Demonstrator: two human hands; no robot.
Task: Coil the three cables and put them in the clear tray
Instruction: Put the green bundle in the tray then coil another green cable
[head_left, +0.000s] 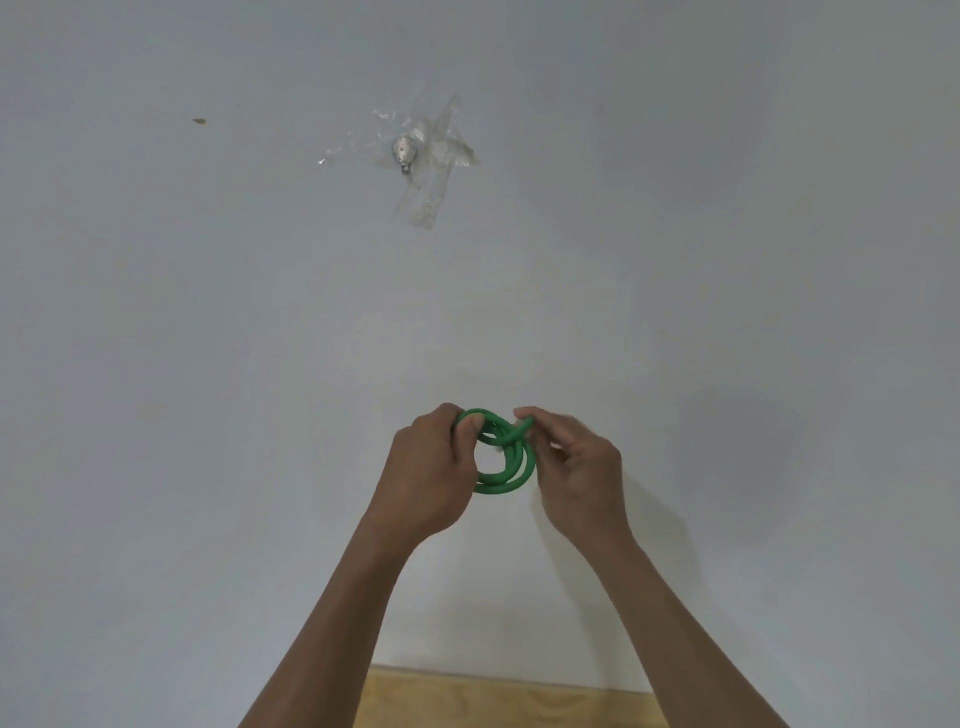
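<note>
We hold the green cable (506, 457) up in front of us, at about six o'clock in the view: our left hand (434, 473) grips the stacked loops at their nine o'clock side, seemingly so they cannot spring apart, while our right hand (576, 467) pinches the loose end crossing at one o'clock, probably to tuck it round. Behind is a pale wall (208, 364) with a taped metal fitting (405, 151) at twelve o'clock and a wooden surface (493, 701) below; no tray shows.

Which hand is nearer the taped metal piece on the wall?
Left, slightly. The left hand sits almost straight below the taped metal piece; the right hand is below and further right.
</note>
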